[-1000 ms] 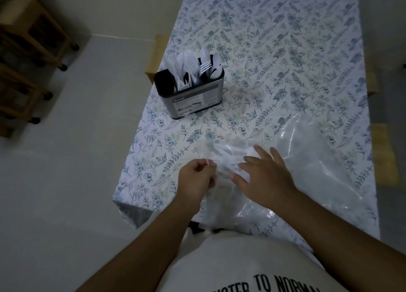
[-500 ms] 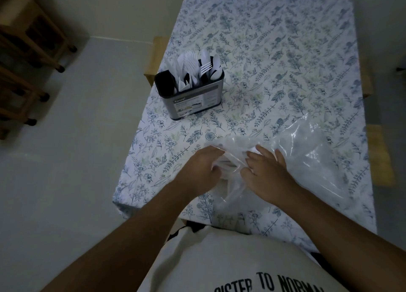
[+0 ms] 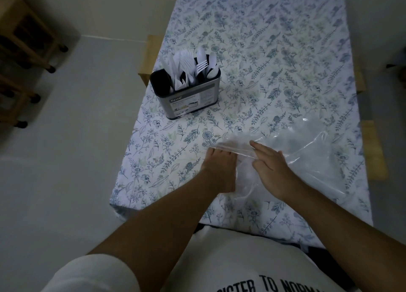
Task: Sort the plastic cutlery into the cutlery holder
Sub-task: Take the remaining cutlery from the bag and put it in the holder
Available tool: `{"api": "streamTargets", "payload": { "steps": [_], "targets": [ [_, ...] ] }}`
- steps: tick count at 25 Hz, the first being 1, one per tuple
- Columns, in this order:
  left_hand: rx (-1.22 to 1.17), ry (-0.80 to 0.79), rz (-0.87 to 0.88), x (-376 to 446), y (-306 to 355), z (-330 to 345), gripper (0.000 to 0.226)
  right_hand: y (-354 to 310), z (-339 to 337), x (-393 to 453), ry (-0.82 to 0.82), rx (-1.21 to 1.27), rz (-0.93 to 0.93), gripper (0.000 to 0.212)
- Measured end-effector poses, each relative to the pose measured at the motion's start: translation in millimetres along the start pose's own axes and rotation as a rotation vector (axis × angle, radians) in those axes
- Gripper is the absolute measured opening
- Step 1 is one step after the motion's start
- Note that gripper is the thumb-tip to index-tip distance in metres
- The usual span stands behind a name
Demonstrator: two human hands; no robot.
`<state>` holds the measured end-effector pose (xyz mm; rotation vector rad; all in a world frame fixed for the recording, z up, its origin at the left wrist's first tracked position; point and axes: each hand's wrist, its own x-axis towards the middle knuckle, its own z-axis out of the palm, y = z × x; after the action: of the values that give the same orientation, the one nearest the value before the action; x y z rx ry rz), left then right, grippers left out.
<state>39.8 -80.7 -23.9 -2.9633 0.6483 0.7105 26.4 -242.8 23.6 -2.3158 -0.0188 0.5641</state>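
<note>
Left hand (image 3: 216,168) pinches the clear plastic bag (image 3: 296,155), right hand (image 3: 271,167) lies flat, fingers together; cutlery holder (image 3: 189,96) stands well beyond both.

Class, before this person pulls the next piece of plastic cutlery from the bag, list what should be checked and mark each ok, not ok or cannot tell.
1. Cutlery holder upright on the tablecloth: ok.
2. Path from bag to holder free of objects: ok.
3. Left hand gripping the clear plastic bag at its edge: ok.
4. Right hand on the bag: ok.
5. Cutlery left inside the bag: cannot tell, the plastic is too blurry.
6. Holder's leftmost compartment has room: ok, it looks empty.
</note>
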Motion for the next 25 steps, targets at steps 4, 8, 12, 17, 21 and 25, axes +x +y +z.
{"api": "streamTargets", "payload": {
  "steps": [4, 8, 12, 17, 21, 25],
  "targets": [
    [0.052, 0.016, -0.044, 2.4, 10.3, -12.0, 0.074, 2.1, 1.2, -0.2, 0.057, 0.101, 0.013, 0.051],
    [0.055, 0.028, -0.047, 6.5, 16.5, -14.5, 0.055, 12.2, 2.9, 2.6, 0.070, 0.144, -0.008, 0.056],
    [0.013, 0.034, -0.052, 7.6, 20.1, -13.1, 0.044, 13.6, 2.5, 4.3, 0.100, 0.082, 0.006, 0.059],
    [-0.135, 0.053, -0.100, 3.3, 16.5, -16.5, 0.032, 11.6, -1.3, 2.7, 0.066, -0.040, 0.041, 0.062],
    [-0.228, -0.019, -0.165, -8.1, 12.6, -21.9, 0.025, 16.0, -4.5, 1.8, -0.022, -0.183, 0.028, 0.063],
    [-0.316, 0.004, -0.246, -37.2, -3.2, -13.7, 0.029, 20.9, -12.4, 5.4, -0.098, -0.421, -0.054, 0.095]
  ]
}}
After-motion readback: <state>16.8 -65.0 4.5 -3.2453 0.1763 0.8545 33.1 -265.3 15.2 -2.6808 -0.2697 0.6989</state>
